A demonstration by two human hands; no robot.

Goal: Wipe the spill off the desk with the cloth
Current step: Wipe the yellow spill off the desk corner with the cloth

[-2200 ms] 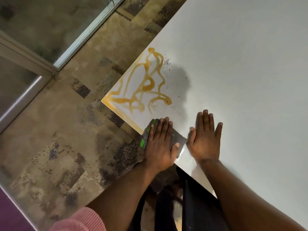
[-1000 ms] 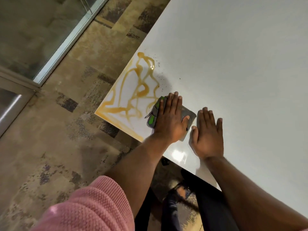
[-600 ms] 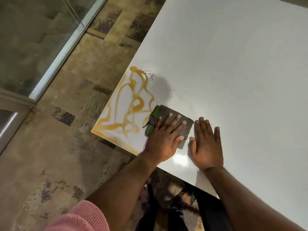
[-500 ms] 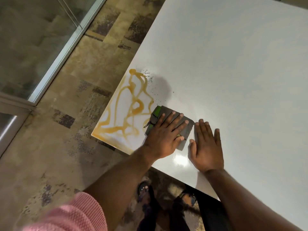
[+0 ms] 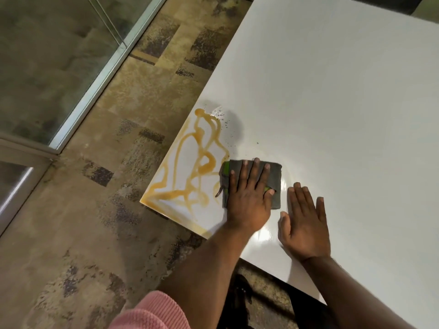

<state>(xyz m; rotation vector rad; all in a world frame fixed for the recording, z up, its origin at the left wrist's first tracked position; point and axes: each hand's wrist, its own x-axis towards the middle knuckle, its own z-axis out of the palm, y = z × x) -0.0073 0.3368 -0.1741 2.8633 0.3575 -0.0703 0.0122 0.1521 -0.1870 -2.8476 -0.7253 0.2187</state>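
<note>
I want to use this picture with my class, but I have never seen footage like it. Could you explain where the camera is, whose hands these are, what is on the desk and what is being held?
There is no machine here. The one picture comes from a wide-angle camera worn on a person's head, looking forward and down, so the two arms reaching in from the bottom are that person's own.

The white desk has an orange-brown spill in looping streaks at its near left corner, with small dark specks beside it. The left hand presses flat on a folded grey cloth with green trim, which lies at the right edge of the spill. Nothing is gripped; the cloth is only held down. The right hand rests flat and empty on the bare desk beside it. Most of the spill is not yet wiped.
</note>
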